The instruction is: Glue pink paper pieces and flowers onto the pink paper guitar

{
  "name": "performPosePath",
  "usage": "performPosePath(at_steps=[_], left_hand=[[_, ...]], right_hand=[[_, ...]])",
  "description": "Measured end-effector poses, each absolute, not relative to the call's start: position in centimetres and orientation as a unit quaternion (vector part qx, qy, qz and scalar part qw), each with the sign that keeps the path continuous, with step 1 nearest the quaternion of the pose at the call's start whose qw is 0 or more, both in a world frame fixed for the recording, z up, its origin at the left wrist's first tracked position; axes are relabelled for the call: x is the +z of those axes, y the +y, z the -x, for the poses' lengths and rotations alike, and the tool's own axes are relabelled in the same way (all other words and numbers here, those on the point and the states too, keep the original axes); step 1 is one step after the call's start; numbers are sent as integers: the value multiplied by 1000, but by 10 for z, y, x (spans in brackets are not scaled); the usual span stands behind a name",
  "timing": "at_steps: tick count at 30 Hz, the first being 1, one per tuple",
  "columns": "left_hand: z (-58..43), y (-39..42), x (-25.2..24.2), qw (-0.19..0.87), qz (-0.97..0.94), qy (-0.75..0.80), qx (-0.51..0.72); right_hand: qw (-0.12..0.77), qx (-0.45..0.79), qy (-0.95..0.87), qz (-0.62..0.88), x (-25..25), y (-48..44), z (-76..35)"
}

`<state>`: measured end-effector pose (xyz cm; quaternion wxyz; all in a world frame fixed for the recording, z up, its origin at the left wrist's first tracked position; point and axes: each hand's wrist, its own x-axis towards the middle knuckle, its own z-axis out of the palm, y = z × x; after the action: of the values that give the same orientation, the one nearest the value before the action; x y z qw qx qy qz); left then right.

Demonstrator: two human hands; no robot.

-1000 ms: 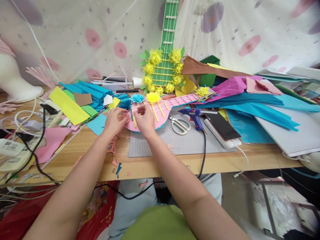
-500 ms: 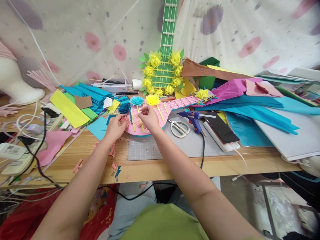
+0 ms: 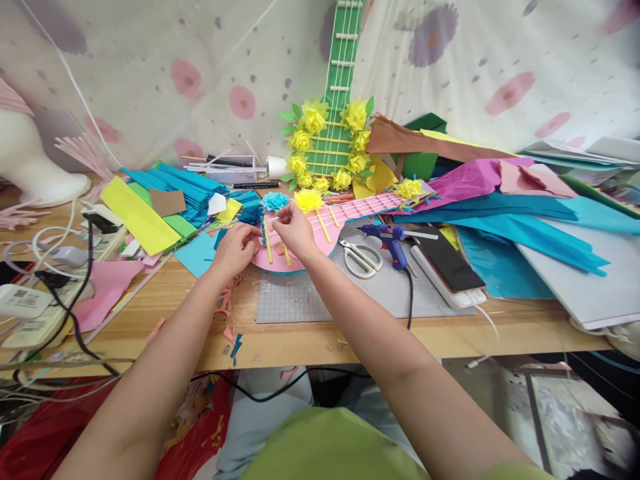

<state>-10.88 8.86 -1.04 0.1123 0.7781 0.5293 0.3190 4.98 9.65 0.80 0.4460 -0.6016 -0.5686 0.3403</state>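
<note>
A pink paper guitar [image 3: 320, 230] with a blue edge and yellow strips lies on the table, its neck pointing right. My left hand [image 3: 237, 248] is at the guitar's left end, fingers drawn together; whatever may be between them is hidden. Over the guitar's body, my right hand [image 3: 295, 232] pinches with thumb and fingertips close together. I cannot make out what that pinch holds. Just beyond the right hand are a blue paper flower [image 3: 275, 201] and a yellow paper flower [image 3: 309, 199] at the body's far edge. Another yellow flower [image 3: 410, 190] sits at the neck's end.
Scissors [image 3: 361, 259] and a blue glue gun [image 3: 387, 239] lie on a grey cutting mat [image 3: 295, 307]. A phone [image 3: 447, 260] rests to their right. Behind stands a green paper guitar [image 3: 327, 150] ringed with yellow flowers. Coloured paper and cables flank the work area.
My left hand has shifted slightly up and right, its fingers now reaching toward the right hand; the crumpled pink paper under them no longer shows. My right hand has moved slightly left.
</note>
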Motion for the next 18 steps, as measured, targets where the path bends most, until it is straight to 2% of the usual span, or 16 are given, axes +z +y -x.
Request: performPosePath(at_steps=[5,18], left_hand=[[111,86,-12,75,-771,538,332],[110,81,-15,77,-749,553,357]], right_hand=[[421,326,-598,599,11,95,-44],[346,287,-621,643,10,102,-26]])
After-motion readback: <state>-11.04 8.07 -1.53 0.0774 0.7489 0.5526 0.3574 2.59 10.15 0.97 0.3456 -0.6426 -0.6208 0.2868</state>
